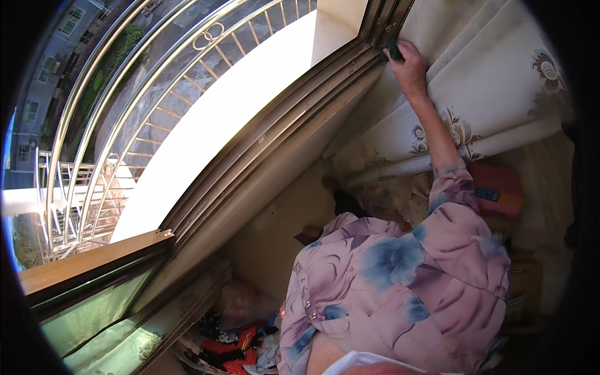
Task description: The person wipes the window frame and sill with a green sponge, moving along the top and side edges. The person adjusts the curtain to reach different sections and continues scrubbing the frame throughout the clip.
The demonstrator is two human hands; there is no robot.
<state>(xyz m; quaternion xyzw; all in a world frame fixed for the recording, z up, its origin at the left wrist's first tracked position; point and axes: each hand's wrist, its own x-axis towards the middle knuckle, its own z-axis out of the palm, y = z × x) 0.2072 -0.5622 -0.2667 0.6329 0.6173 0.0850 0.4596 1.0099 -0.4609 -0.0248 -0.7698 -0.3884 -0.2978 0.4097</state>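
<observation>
My right hand (410,65) is closed around a small dark green pad or cloth (393,50); its exact kind is hard to tell. It is at the corner where the bottom window track (281,126) meets the upright side of the window frame (385,23). Dirt marks show on the brown metal rails of the track. Just behind my hand hangs a cream curtain (487,89) with a brown flower pattern. My left hand is out of view.
A sliding window sash (98,286) with greenish glass stands at the lower left. Outside are a white ledge (225,112) and curved metal railings (206,65). Clothes (239,347) lie in a heap below the window. A red-orange box (499,190) is behind my right arm.
</observation>
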